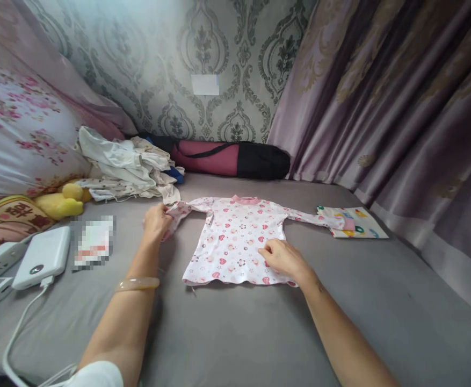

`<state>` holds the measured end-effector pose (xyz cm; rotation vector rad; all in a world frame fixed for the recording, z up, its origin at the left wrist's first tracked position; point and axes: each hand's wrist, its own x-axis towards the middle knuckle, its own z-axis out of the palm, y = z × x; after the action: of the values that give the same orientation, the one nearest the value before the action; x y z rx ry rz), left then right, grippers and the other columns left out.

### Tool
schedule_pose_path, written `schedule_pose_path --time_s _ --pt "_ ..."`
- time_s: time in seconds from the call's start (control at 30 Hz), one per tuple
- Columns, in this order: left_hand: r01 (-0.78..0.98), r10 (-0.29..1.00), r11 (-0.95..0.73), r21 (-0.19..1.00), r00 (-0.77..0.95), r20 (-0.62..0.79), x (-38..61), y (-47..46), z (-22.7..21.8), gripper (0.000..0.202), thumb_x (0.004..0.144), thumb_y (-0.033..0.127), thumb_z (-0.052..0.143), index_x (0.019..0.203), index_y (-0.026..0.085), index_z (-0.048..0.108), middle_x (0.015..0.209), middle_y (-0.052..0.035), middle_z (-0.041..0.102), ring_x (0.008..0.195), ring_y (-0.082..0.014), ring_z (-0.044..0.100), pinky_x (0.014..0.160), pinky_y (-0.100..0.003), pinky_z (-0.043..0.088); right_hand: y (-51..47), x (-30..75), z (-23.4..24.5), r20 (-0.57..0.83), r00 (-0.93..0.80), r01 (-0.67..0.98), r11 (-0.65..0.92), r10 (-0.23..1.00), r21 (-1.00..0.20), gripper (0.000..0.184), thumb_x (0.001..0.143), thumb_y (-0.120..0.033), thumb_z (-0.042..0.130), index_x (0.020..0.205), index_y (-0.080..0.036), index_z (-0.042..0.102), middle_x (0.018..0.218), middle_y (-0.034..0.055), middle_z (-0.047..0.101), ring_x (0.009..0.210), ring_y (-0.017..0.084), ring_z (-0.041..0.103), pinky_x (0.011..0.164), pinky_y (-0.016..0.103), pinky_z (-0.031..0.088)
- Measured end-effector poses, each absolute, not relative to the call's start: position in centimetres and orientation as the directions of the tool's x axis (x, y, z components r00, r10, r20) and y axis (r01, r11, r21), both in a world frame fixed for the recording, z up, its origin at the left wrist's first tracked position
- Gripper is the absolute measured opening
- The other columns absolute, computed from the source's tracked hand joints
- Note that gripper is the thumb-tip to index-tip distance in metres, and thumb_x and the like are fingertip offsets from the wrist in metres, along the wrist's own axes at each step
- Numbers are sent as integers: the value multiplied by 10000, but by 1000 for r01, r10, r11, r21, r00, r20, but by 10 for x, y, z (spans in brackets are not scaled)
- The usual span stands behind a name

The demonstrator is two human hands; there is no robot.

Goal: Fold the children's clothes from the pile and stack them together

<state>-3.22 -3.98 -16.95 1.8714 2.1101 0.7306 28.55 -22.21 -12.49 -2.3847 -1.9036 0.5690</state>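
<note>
A small long-sleeved shirt [235,242], white with pink and red prints and a pink collar, lies spread on the grey sheet [235,333]. Its collar points away from me. My left hand [157,221] is closed on the left sleeve near the cuff, and the cloth bends downward there. Over the lower right of the shirt is my right hand [285,259], its fingers curled; whether they pinch any cloth I cannot make out. The right sleeve stretches out straight, its pink cuff lying on a folded patterned cloth [368,221].
A heap of clothes [126,164] sits at the back left, beside a long maroon and black bag [211,157] along the wall. At left are a white power bank [44,255] with a cable, a power strip [1,263], a blurred packet [94,242] and a yellow plush toy [60,204]. Curtains [380,97] hang right.
</note>
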Motion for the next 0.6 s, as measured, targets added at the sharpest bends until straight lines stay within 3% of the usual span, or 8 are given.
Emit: schedule_pose_path --time_s 0.1,0.17,0.27,0.37,0.43,0.5,0.6 --pt "912 863 101 397 -279 422 -31 -33 -155 242 832 136 470 1009 160 634 1162 -186 564 1155 -333 495 934 -479 398 -221 284 -128 -255 175 940 -238 951 -245 256 920 -345 468 813 -204 653 890 58 711 787 165 607 620 252 314" --pt "932 840 124 341 -282 464 -35 -29 -152 247 841 137 461 1021 151 630 1208 -182 529 1195 -336 446 981 -492 358 -222 288 -131 -270 160 940 -230 949 -251 233 910 -326 482 801 -202 647 880 54 708 768 158 603 610 249 311" --pt "956 941 131 264 -204 272 -44 -26 -162 295 805 112 490 1068 125 623 1276 -200 493 1236 -374 411 988 -513 350 -221 304 -140 -283 135 924 -224 950 -309 194 871 -304 530 738 -198 624 817 30 698 710 137 589 577 234 307" --pt "960 973 160 230 -193 126 -46 -25 -176 391 765 76 507 1144 105 602 1391 -260 400 1339 -430 317 1015 -568 324 -212 330 -151 -277 151 853 -266 949 -449 230 848 -311 569 659 -182 585 655 1 649 591 111 569 519 208 314" --pt "950 958 162 268 -217 188 -39 -25 -178 417 759 93 525 1171 107 593 1443 -274 353 1392 -448 240 1051 -614 270 -204 351 -156 -307 209 726 -358 928 -587 257 852 -301 580 630 -171 566 567 -12 611 488 89 538 467 190 326" --pt "939 963 53 341 -138 231 -25 -24 -176 424 779 127 515 1197 117 583 1429 -248 410 1386 -416 285 1075 -594 270 -195 372 -158 -336 380 465 -492 862 -736 255 841 -290 618 627 -161 564 521 -11 597 422 77 512 418 171 337" --pt "882 974 -201 427 134 182 9 -22 -175 381 848 209 451 1198 157 593 1284 -144 589 1231 -271 507 1058 -401 381 -182 399 -161 -372 654 35 -517 659 -855 225 827 -314 669 699 -154 576 495 -4 586 395 83 521 383 154 374"
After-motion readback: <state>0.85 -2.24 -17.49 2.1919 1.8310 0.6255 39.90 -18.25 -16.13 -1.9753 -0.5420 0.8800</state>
